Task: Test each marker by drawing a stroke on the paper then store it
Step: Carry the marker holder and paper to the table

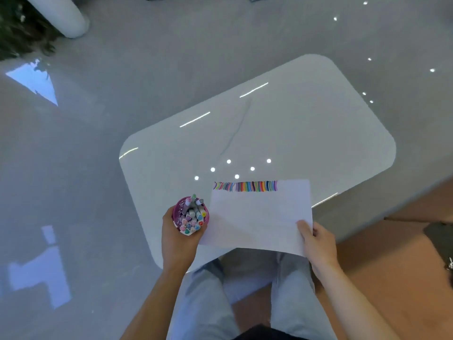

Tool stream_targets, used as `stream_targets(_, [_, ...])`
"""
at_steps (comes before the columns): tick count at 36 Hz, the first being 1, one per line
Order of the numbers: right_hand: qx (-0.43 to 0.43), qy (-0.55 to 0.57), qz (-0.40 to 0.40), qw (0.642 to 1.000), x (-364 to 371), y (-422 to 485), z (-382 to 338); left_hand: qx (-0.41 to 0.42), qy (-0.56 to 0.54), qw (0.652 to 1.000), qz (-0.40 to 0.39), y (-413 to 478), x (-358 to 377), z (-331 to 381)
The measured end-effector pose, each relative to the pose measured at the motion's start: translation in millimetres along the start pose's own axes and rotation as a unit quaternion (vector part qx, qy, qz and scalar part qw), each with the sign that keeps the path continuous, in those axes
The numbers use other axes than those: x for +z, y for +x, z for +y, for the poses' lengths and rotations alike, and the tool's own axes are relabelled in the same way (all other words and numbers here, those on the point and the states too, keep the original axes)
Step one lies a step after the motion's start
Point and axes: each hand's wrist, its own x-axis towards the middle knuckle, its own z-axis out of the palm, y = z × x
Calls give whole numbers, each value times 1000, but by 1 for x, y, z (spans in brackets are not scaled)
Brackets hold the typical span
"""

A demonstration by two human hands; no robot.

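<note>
My left hand (177, 239) grips a purple cup (177, 212) packed with several capped markers (192, 218), held over the near left corner of the white table. A white sheet of paper (257, 217) carries a row of several coloured strokes (246, 186) along its far edge. My right hand (317, 244) pinches the paper's near right corner, thumb on top, and the sheet hangs over the table's near edge above my knees.
The glossy white table (282, 133) with rounded corners reflects ceiling lights. My legs in light trousers (210, 298) sit below it. A brown seat (392, 266) with a dark object (441, 239) lies at the right. Grey floor, a white column (61, 15) and a plant (19, 25) are at far left.
</note>
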Motion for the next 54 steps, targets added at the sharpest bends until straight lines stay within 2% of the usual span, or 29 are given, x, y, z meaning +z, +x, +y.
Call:
stream_targets(9, [-61,-82,-90,991,-35,73,-24,-83,-74,986,128,-40,68,-8])
stream_targets(13, [-67,-110,-121,984,-40,94,-26,-117,-92,978,145,-55,91,-23])
stream_targets(22, [-98,-149,-166,970,-8,137,-9,-133,-79,974,166,-51,121,-62])
stream_targets(30, [-124,-184,-151,963,44,208,35,-130,-68,976,158,0,157,-121])
stream_targets(39, [-125,-151,-179,964,92,270,85,-102,-80,977,171,51,196,-183])
stream_targets(48, [-135,-116,-170,969,110,301,104,-49,-92,975,196,74,218,-208])
stream_targets(54, [-180,-152,-133,963,111,306,110,-7,-89,974,209,77,228,-215])
